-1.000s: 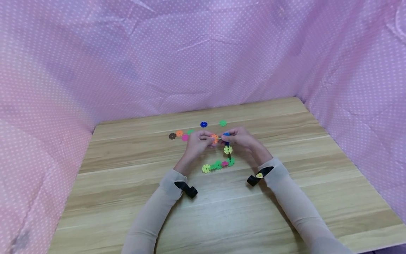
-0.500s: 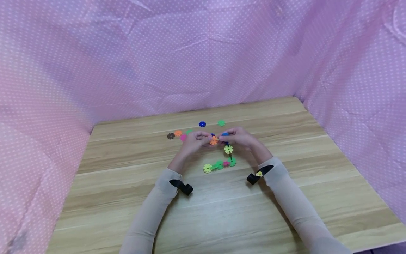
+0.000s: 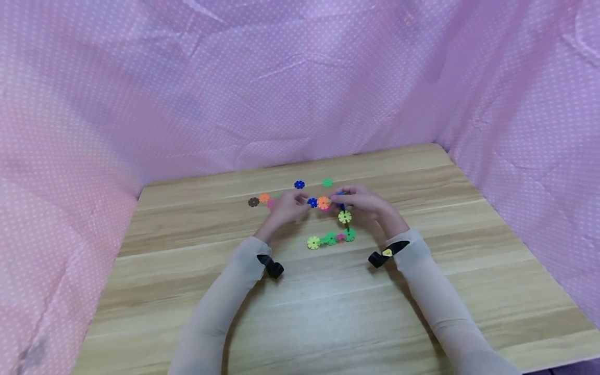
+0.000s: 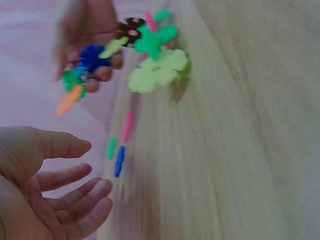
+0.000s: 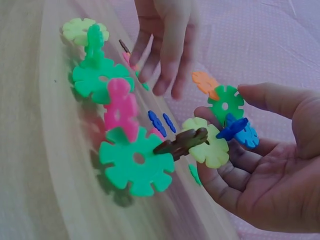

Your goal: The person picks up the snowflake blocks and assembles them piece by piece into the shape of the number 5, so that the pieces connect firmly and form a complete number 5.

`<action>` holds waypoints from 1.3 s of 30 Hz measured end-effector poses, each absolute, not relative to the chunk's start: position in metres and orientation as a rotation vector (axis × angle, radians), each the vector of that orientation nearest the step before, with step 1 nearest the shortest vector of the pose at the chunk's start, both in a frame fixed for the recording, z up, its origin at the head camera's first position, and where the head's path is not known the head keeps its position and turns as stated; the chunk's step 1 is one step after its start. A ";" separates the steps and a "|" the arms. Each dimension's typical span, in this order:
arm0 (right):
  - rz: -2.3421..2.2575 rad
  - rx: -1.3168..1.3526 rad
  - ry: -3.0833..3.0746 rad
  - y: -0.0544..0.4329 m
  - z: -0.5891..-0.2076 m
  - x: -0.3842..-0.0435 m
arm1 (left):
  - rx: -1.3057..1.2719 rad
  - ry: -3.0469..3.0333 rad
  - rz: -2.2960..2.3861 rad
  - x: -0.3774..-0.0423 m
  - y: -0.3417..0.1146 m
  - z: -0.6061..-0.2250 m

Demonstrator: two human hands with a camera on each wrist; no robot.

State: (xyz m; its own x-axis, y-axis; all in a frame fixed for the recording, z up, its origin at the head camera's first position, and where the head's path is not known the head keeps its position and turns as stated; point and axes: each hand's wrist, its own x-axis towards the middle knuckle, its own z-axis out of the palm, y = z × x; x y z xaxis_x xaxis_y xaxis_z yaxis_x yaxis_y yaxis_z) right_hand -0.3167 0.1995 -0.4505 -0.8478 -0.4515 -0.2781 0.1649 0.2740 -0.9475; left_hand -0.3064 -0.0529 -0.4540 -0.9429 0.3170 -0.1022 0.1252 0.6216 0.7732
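Note:
A chain of interlocking snowflake discs runs from my right hand [image 3: 361, 199] down to the table. My right thumb and fingers pinch its upper end, at a green disc [image 5: 225, 106] with an orange disc [image 5: 205, 82] slotted on its far side. Dark blue [image 5: 232, 127], light blue, yellow [image 5: 206, 145] and brown [image 5: 181, 141] discs follow, then green and pink ones, ending in a yellow disc [image 3: 313, 242]. My left hand [image 3: 288, 205] holds nothing; its fingers are loosely extended beside a loose dark blue disc [image 3: 312, 202].
Loose discs lie beyond the hands: a blue one [image 3: 299, 184] and a green one [image 3: 327, 182] at the back, a brown one [image 3: 253, 201] and an orange one [image 3: 264, 197] to the left. Pink dotted cloth [image 3: 300, 104] hangs round the wooden table [image 3: 319, 312].
My left hand has let go of the orange disc, which stays on the chain, and has drawn slightly left. The chain has shifted a little right with my right hand.

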 end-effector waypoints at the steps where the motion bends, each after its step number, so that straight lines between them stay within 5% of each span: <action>1: -1.610 -0.264 2.039 0.200 -0.450 -0.317 | 0.405 2.621 1.189 -0.308 -0.049 -0.454; 8: -1.630 -0.277 1.995 0.202 -0.445 -0.316 | 0.674 2.676 0.849 -0.321 -0.027 -0.459; 21: -1.617 -0.269 2.009 0.208 -0.444 -0.315 | 0.705 2.751 0.707 -0.328 -0.018 -0.469; 39: -1.547 -0.290 2.109 0.203 -0.449 -0.315 | 0.335 2.579 1.715 -0.301 -0.050 -0.457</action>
